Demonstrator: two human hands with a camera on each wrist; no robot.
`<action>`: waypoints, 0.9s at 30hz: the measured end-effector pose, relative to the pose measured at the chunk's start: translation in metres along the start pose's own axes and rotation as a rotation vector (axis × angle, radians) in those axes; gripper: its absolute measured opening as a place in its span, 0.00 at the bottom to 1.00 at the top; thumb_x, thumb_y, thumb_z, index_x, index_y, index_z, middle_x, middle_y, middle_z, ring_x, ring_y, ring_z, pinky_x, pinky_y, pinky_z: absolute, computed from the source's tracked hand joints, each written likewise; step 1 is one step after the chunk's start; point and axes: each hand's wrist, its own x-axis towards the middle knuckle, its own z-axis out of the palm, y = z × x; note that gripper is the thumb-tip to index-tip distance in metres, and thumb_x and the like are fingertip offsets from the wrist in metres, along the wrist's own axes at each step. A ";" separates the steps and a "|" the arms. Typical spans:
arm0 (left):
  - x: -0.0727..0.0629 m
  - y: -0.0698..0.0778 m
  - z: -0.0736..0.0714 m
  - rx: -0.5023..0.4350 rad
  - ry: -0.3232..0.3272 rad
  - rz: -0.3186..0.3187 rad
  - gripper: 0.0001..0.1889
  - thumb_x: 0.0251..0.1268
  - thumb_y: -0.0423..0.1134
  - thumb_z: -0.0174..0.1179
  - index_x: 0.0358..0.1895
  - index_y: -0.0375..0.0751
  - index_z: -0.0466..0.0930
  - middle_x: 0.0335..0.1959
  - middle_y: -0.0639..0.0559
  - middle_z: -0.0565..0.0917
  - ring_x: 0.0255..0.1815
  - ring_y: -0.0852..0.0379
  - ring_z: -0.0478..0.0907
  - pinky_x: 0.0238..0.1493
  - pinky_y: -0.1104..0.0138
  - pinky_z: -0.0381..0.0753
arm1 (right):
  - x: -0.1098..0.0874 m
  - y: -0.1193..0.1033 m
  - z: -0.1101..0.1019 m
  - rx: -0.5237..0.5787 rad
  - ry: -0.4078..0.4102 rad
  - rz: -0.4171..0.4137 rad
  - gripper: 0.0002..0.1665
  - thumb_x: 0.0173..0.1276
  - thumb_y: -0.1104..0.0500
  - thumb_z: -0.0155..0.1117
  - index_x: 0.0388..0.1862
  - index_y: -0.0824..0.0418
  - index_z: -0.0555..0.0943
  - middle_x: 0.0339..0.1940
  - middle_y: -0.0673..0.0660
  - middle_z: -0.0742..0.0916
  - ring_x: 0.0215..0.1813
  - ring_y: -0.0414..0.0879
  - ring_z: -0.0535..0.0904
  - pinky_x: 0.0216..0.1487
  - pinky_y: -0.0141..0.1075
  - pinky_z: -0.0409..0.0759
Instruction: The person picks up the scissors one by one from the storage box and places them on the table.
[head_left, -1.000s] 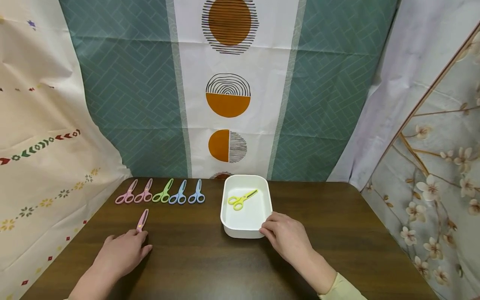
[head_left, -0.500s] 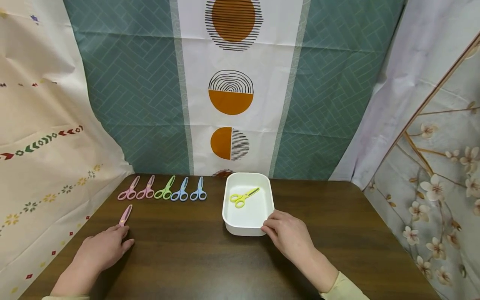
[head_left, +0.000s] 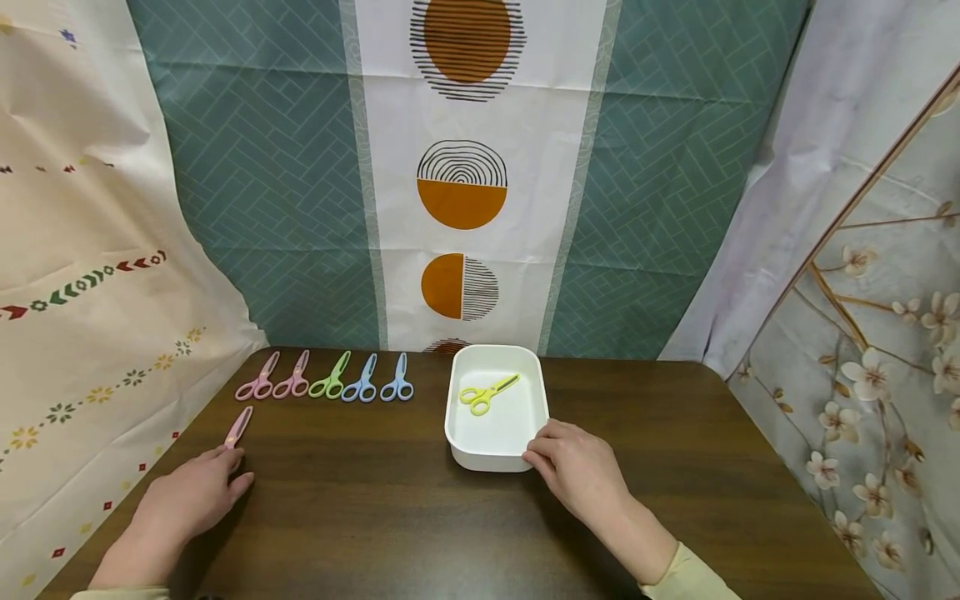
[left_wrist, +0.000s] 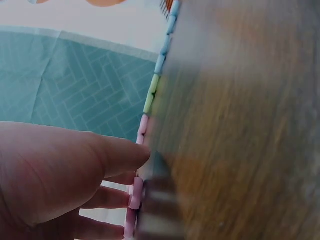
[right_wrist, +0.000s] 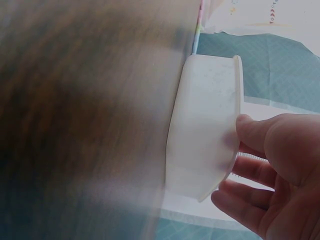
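My left hand (head_left: 187,492) lies over the handle end of a pair of pink scissors (head_left: 238,427) on the table, blades pointing away. Its fingertips press down on the pink plastic, seen edge-on in the left wrist view, while the thumb sticks out to the side; the finger loops are hidden. At the near right corner of a white plastic bin (head_left: 487,460), my right hand (head_left: 581,471) grips the rim, the thumb and fingers spread along it in the right wrist view (right_wrist: 290,165). Inside that bin lies a pair of yellow-green scissors (head_left: 483,396).
Along the table's back edge runs a row of scissors: two pink pairs (head_left: 258,383), a green pair (head_left: 330,382) and two blue pairs (head_left: 362,385). Patterned cloths hang behind the brown table (head_left: 375,517) and on both sides.
My left hand has moved left along the table, taking the pink scissors with it below the leftmost pair of the row. The right hand and the bin stay in place.
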 end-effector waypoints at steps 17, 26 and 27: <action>-0.002 -0.003 0.000 0.001 0.045 -0.027 0.27 0.79 0.46 0.66 0.66 0.25 0.79 0.66 0.21 0.79 0.64 0.18 0.77 0.49 0.23 0.75 | -0.001 0.000 0.000 0.002 0.010 0.009 0.07 0.66 0.56 0.86 0.33 0.48 0.93 0.35 0.41 0.87 0.39 0.40 0.82 0.37 0.38 0.84; -0.003 -0.007 0.002 -0.021 0.049 -0.062 0.29 0.79 0.50 0.66 0.68 0.28 0.78 0.68 0.22 0.77 0.67 0.19 0.73 0.56 0.12 0.60 | 0.000 -0.001 0.000 0.006 0.012 0.008 0.07 0.66 0.56 0.86 0.33 0.48 0.93 0.36 0.42 0.87 0.39 0.40 0.83 0.37 0.39 0.84; -0.003 -0.007 0.002 -0.021 0.050 -0.064 0.29 0.79 0.49 0.66 0.68 0.28 0.78 0.68 0.22 0.77 0.67 0.19 0.73 0.56 0.12 0.60 | 0.000 -0.001 0.000 0.007 0.012 0.007 0.07 0.66 0.56 0.86 0.33 0.48 0.93 0.36 0.42 0.87 0.39 0.40 0.83 0.37 0.39 0.84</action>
